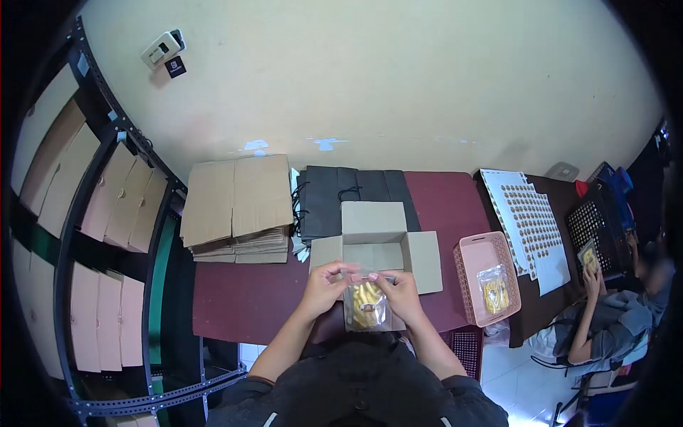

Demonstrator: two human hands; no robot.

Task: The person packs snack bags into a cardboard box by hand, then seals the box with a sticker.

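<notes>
Snack bag: one clear snack bag (368, 306) of yellow pieces with a round label, lower centre of the frame, held upright just in front of the open box.
Left hand: the left hand (326, 279) has its fingers drawn together, pinching the bag's top edge at its left corner.
Right hand: the right hand (403, 290) is closed the same way, pinching the top edge at its right corner; the two hands nearly meet.
Open box: one open box (373, 242) of brown cardboard, at centre, with four flaps spread out; nothing can be made out inside it.
Basket: one pink basket (475, 256) at right of the box, holding one second bag (495, 290) of the same yellow pieces.
Surface: a dark red surface (242, 299) carries the box and basket.
Flat cardboard: one stack of flat cardboard (238, 203), upper left of the box.
Black bags: a row of black paper bags (341, 192) lying flat behind the box.
Sticker sheets: several sticker sheets (530, 220) at right.
Co-worker: seated at far right, a co-worker's hand (592, 281) holds a third bag (589, 257).
Rack: a metal rack (107, 235) at left, loaded with flat cartons.
</notes>
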